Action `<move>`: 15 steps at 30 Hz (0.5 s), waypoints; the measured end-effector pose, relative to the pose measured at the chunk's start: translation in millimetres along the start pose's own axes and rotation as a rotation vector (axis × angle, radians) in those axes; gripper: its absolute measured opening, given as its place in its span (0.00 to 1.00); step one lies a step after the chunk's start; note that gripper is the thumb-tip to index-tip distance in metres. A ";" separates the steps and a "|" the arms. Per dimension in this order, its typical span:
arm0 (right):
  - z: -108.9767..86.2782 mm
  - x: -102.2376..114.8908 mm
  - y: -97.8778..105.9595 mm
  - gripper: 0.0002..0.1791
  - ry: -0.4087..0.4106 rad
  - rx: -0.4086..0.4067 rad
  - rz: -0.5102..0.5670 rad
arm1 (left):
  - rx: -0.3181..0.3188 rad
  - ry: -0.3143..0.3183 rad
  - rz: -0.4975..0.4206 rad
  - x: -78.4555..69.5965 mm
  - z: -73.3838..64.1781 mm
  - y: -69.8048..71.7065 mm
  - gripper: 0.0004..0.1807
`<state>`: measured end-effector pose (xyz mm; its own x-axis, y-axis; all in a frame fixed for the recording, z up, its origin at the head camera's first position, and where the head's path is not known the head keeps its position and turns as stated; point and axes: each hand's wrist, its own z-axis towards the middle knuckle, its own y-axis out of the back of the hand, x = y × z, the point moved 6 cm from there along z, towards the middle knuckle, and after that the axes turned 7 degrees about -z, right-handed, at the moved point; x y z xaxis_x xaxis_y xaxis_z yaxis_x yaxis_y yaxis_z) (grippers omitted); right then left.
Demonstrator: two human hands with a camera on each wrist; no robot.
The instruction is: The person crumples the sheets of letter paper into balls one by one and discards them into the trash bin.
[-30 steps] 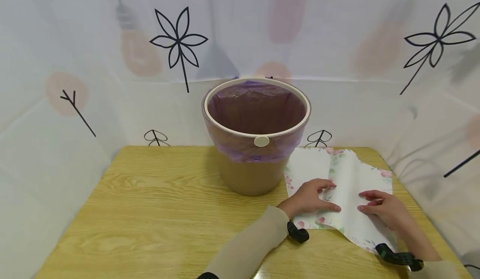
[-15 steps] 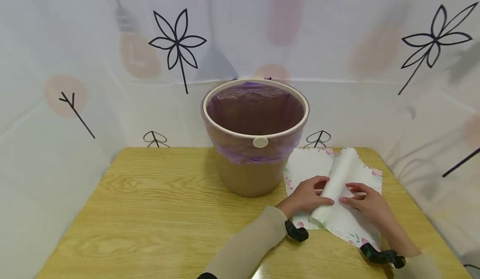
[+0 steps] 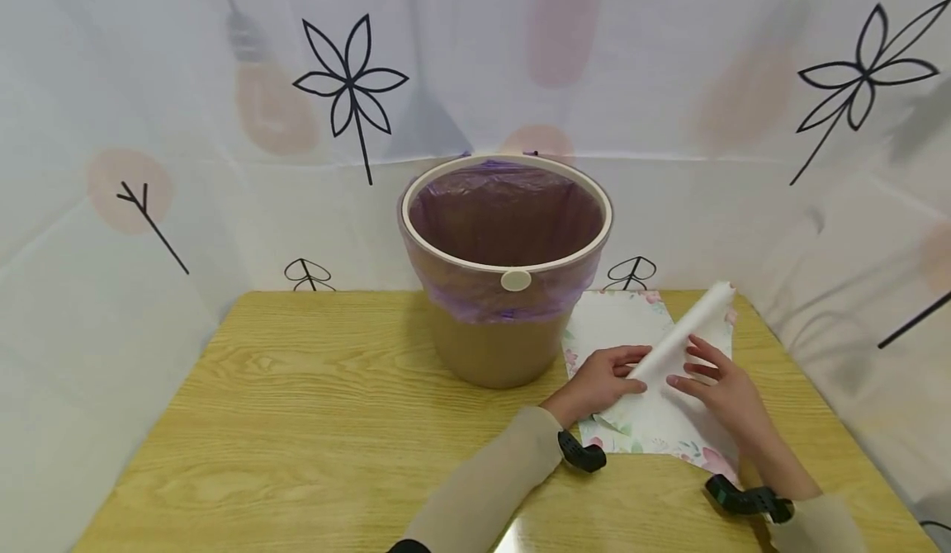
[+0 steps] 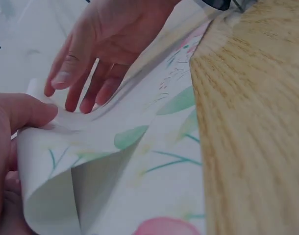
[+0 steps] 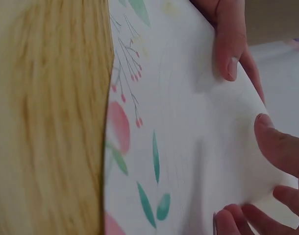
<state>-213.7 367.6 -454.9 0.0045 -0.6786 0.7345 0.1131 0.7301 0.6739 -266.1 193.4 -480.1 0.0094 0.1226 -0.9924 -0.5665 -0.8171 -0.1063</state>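
Note:
White paper (image 3: 620,322) with a border of pink flowers and green leaves lies on the right of the table, its right part lifted and bent over into a loose roll (image 3: 687,326) that slants up to the right. My left hand (image 3: 597,381) pinches the roll's left side, thumb on top and fingers partly hidden behind the curve, as the left wrist view shows at the paper's curled edge (image 4: 46,181). Opposite it, my right hand (image 3: 731,396) has its fingers spread and loosely bent against the roll's right side; in the right wrist view its thumb (image 5: 282,147) lies near the fold.
A tan bin (image 3: 494,351) with a cream rim and a purple liner bag stands just left of the paper, close to my left hand. Wood-grain tabletop (image 3: 297,421) stretches to the left. A printed white curtain (image 3: 461,66) hangs behind and at both sides.
The paper's right part has been lifted and rolled leftward, and the roll now slants more to the right at its far end. My right hand has moved left with it; the left shifted slightly.

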 end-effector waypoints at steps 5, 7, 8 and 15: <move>-1.6 11.7 -2.6 0.46 0.056 0.000 0.053 | 0.063 -0.015 -0.042 -2.8 -3.1 -3.5 0.29; -2.2 15.8 -1.5 0.45 0.063 -0.014 0.058 | 0.082 -0.025 -0.038 -5.2 -4.8 -5.7 0.29; -2.3 17.5 -0.7 0.45 0.058 -0.022 0.066 | 0.092 -0.031 -0.021 -7.0 -5.9 -7.0 0.29; -2.3 35.9 6.3 0.41 0.040 -0.106 0.156 | 0.126 -0.070 0.131 -27.7 -12.5 -13.7 0.30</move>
<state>-210.6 347.7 -424.5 0.0693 -0.5622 0.8241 0.2121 0.8155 0.5385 -248.3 194.1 -451.9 -0.1260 0.0622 -0.9901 -0.6581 -0.7520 0.0365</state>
